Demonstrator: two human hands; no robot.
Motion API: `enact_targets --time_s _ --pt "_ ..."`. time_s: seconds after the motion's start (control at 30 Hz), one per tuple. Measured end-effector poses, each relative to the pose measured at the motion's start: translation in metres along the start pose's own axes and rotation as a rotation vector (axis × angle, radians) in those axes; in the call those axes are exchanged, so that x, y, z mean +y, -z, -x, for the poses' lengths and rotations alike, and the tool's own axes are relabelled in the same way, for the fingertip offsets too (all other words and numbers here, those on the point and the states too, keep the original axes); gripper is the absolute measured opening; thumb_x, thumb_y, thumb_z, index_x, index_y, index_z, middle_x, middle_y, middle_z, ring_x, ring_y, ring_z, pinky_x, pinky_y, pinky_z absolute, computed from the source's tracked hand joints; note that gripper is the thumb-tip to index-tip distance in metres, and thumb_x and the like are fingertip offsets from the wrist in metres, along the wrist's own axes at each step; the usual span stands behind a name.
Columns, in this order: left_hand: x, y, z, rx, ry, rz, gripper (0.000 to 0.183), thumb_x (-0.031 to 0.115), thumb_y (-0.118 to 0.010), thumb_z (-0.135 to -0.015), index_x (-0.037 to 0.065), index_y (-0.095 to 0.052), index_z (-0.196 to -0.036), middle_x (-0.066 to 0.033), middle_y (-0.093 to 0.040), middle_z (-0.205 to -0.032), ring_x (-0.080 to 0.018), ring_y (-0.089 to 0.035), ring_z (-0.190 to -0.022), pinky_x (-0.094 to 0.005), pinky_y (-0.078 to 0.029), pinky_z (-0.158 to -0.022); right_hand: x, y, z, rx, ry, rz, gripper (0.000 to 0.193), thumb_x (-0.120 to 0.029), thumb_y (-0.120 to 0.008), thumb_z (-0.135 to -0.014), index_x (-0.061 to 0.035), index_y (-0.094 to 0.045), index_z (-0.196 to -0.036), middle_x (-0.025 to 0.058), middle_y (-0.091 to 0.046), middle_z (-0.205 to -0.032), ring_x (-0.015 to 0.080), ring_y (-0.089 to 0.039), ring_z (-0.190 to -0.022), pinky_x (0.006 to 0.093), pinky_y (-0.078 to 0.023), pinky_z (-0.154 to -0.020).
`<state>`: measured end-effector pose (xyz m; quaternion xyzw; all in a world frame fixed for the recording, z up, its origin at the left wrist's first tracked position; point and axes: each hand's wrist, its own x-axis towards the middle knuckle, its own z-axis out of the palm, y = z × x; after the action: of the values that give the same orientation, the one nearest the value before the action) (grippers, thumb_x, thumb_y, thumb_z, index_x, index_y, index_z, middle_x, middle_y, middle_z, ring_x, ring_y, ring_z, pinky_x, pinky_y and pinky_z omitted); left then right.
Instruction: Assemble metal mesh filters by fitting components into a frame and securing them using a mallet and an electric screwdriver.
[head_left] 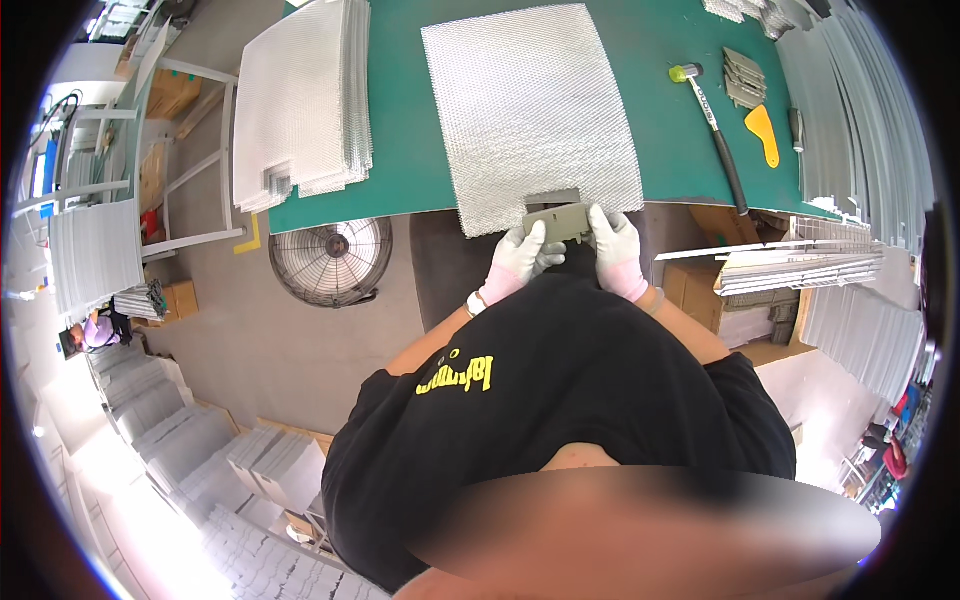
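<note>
A small olive piece [560, 223] is right at the near edge of a silver mesh sheet [530, 110]. The left hand [516, 258] has its grip closed on one end, the right hand [619, 252] on the other (both wear pale gloves [508, 263]). The sheet lies on a green surface [400, 110], a mesh stack [300, 105] to its left, a hammer [713, 122] and yellow scraper [763, 136] to its right.

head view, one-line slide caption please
White-gloved left hand and right hand hold a grey-green rectangular piece by the notched edge of a silver mesh sheet on a green tabletop.
</note>
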<state>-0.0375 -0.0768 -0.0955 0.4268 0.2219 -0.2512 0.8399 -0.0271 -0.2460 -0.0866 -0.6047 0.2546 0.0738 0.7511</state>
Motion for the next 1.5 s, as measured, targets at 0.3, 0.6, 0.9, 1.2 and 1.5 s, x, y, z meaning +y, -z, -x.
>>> enact_targets --time_s 0.3,0.6,0.9,1.2,1.5 --pt "0.132 -0.016 0.036 -0.792 0.165 -1.197 0.051 0.037 -0.055 -0.098 0.003 -0.056 -0.136 -0.0161 -0.067 -0.122 -0.0255 -0.063 -0.115 -0.0350 -0.047 -0.102 0.028 0.008 -0.008 -0.693 0.066 0.113 0.042 -0.039 -0.049 -0.104 -0.0030 -0.056 -0.125 0.0057 -0.064 -0.109 0.0117 -0.059 -0.094 0.0285 -0.051 -0.079" --pt "0.132 -0.073 -0.090 -0.577 -1.120 -2.177 0.071 0.057 -0.059 -0.089 0.025 -0.043 -0.150 -0.0166 -0.033 -0.158 -0.0398 -0.027 -0.146 -0.0627 -0.014 -0.118 0.035 0.003 0.003 -0.123 0.109 -0.238 0.031 -0.029 -0.045 -0.106 -0.0011 -0.058 -0.115 0.0052 -0.064 -0.094 0.0107 -0.059 -0.075 0.0266 -0.048 -0.063" --pt "0.094 -0.086 -0.055 -0.332 -1.035 -2.105 0.066 0.056 -0.056 -0.091 0.024 -0.046 -0.148 -0.0170 -0.036 -0.156 -0.0424 -0.030 -0.145 -0.0650 -0.010 -0.117 0.003 0.031 0.001 -0.055 0.121 0.018 0.029 -0.026 -0.050 -0.104 -0.0010 -0.060 -0.115 0.0047 -0.064 -0.101 0.0112 -0.060 -0.090 0.0301 -0.051 -0.080" --pt "0.066 -0.091 -0.025 -0.246 -0.914 -2.051 0.066 0.052 -0.058 -0.089 0.024 -0.047 -0.147 -0.0174 -0.036 -0.155 -0.0434 -0.029 -0.144 -0.0659 -0.009 -0.116 -0.006 0.042 0.019 0.031 0.126 -0.210 0.016 -0.017 -0.060 -0.100 -0.0026 -0.064 -0.105 0.0006 -0.063 -0.095 0.0072 -0.058 -0.085 0.0258 -0.049 -0.074" --pt "0.065 -0.094 -0.025 -0.253 -0.930 -2.111 0.067 0.051 -0.057 -0.090 0.021 -0.044 -0.149 -0.0209 -0.035 -0.155 -0.0476 -0.029 -0.142 -0.0670 -0.010 -0.115 0.003 0.057 -0.005 -0.144 0.002 -0.035 0.020 -0.022 -0.062 -0.100 -0.0041 -0.065 -0.109 -0.0003 -0.065 -0.098 0.0074 -0.060 -0.088 0.0263 -0.051 -0.079"
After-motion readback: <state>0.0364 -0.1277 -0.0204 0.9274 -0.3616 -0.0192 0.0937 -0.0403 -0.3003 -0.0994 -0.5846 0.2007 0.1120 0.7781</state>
